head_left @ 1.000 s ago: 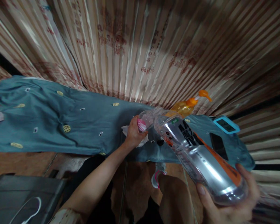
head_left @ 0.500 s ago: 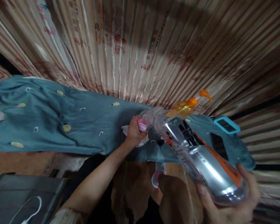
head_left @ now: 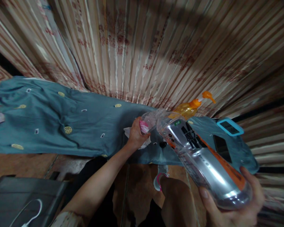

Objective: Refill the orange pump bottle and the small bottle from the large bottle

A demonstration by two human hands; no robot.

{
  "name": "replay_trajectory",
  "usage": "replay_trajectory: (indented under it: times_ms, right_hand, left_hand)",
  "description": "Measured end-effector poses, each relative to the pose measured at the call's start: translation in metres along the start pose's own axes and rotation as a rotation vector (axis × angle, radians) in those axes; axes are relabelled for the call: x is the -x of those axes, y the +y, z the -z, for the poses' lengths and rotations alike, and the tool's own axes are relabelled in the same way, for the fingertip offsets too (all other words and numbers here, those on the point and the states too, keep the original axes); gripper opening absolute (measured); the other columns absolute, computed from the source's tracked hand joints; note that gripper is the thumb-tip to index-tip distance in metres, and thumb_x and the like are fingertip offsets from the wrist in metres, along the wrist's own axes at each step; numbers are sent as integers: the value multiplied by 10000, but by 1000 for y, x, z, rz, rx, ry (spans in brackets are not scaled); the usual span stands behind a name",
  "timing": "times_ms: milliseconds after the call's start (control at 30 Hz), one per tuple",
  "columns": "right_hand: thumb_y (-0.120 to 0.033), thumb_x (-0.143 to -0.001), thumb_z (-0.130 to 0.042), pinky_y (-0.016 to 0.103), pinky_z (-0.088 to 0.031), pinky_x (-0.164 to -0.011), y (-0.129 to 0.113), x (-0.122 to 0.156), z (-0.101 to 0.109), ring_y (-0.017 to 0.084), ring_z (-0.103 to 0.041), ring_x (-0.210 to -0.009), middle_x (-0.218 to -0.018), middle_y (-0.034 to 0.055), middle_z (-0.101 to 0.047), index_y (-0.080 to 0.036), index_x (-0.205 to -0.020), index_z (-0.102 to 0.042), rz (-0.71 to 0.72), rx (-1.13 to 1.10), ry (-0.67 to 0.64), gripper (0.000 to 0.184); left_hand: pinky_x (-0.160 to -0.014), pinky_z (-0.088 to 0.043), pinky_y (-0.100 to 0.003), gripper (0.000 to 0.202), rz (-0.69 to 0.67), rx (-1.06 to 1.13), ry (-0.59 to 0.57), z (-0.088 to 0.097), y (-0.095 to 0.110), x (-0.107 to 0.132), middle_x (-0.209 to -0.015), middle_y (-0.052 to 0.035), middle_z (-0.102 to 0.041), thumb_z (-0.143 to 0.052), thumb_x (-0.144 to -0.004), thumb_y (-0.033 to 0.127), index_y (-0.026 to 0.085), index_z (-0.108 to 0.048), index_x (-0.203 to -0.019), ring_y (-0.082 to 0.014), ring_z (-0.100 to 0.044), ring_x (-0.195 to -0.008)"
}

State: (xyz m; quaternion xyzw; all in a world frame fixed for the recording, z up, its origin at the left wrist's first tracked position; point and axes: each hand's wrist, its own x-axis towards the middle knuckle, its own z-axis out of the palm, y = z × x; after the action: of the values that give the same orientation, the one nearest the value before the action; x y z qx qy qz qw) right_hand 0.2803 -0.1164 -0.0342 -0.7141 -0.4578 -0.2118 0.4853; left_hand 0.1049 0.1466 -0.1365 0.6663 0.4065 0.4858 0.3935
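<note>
My right hand (head_left: 229, 206) grips the base of a large clear plastic bottle (head_left: 203, 159) with a silver, black and orange label. The bottle is tilted, its neck pointing up and left. Its mouth meets a small clear bottle with a pink label (head_left: 148, 122), which my left hand (head_left: 136, 134) holds over the blue-green cloth (head_left: 61, 123). A crumpled white tissue (head_left: 129, 132) lies under my left hand. A small dark cap (head_left: 163, 144) rests on the cloth just right of that hand.
An orange pump bottle (head_left: 191, 107) stands behind the bottles by the striped curtain (head_left: 142, 47). A blue-framed device (head_left: 229, 126) and a dark phone (head_left: 221, 147) lie at the right. A dark case with a white cable (head_left: 26, 201) sits lower left.
</note>
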Motion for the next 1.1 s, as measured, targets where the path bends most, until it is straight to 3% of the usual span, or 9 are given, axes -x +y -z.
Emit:
replay_trajectory:
  times_ms: [100, 400, 533, 700, 800, 933, 1100]
  right_hand:
    - [-618, -571, -956, 736, -412, -1132, -2, 1, -1, 486, -596, -1274, -1420, 224, -612, -172, -1602, -525, 81, -12, -15, 1204]
    - [-618, -522, -971, 756, -409, -1127, -2, -3, -2, 509, -594, -1282, -1415, 228, -618, -185, -1587, -547, 84, -46, -2, 1225]
    - [-616, -635, -946, 731, -388, -1152, -9, -2, -2, 478, -569, -1325, -1475, 241, -573, -138, -1612, -504, 93, -50, -29, 1173]
    - [-687, -707, -899, 698, -415, -1146, -13, -1, 0, 449, -582, -1309, -1479, 254, -568, -91, -1619, -475, 114, 13, -44, 1169]
    - [-688, -694, -914, 691, -444, -1119, -9, 0, 3, 466, -583, -1306, -1495, 256, -555, -108, -1644, -441, 130, 47, -83, 1210]
    - [-724, -728, -880, 667, -477, -1083, -7, 1, 5, 461, -605, -1261, -1492, 256, -555, -118, -1663, -412, 122, 84, -96, 1209]
    - [-731, -735, -876, 598, -536, -1002, -6, -3, 5, 429, -637, -1188, -1439, 244, -580, -128, -1667, -408, 148, 94, -117, 1204]
  left_hand:
    - [-1177, -485, -560, 857, 0, 4, 3, 0, 0, 0, -1354, -123, -650, -936, -630, 207, 222, -533, -1386, -357, -633, -1313]
    - [-1191, -478, -576, 877, 7, -16, -11, 1, 2, 0, -1389, -144, -645, -939, -648, 238, 216, -512, -1413, -369, -627, -1342]
    - [-1207, -466, -578, 905, 14, -27, -31, 2, 3, 1, -1420, -161, -638, -933, -665, 249, 210, -487, -1452, -374, -619, -1364]
    - [-1286, -379, -567, 1148, 22, -32, -56, 2, 3, 0, -1613, -235, -493, -973, -641, 301, 170, -342, -1592, -404, -502, -1513]
    - [-1287, -380, -564, 1260, 4, -25, -66, 2, 3, 0, -1638, -227, -469, -1006, -623, 424, 191, -291, -1634, -415, -487, -1524]
    - [-1255, -411, -586, 1103, -41, -18, -62, 2, 4, 2, -1557, -213, -551, -935, -731, 531, 189, -341, -1596, -403, -545, -1463]
    - [-1238, -425, -583, 922, -80, 9, -51, 3, 3, 2, -1516, -193, -584, -882, -798, 481, 194, -405, -1534, -382, -570, -1425]
